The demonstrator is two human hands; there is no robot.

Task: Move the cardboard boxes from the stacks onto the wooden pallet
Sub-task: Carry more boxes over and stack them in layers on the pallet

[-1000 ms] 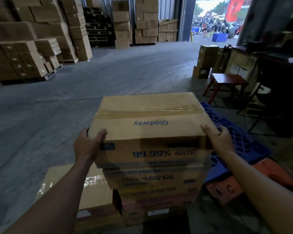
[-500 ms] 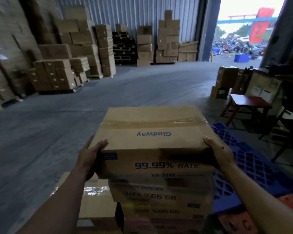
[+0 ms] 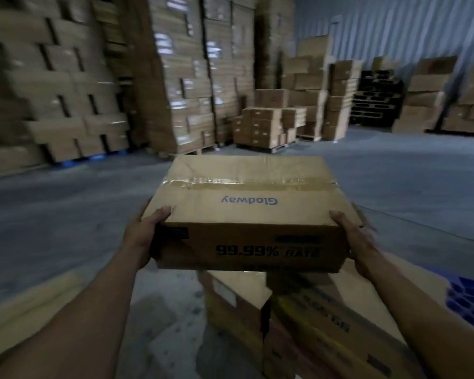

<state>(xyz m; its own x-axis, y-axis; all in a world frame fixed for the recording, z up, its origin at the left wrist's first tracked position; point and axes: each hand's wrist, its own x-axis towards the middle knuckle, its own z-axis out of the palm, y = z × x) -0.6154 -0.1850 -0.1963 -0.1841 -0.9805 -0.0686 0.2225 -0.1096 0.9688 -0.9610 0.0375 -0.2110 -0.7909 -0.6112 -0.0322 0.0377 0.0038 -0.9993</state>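
We see the cardboard box (image 3: 246, 214) held in the air above the blurred stack (image 3: 307, 318). The left hand (image 3: 141, 235) grips one end and the right hand (image 3: 352, 237) the other, each partly hidden behind it. A blue pallet (image 3: 469, 302) is cut off at right.

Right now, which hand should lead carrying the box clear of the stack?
Left, probably: the left hand grips the box beside open floor, while the right hand grips it above the stack.
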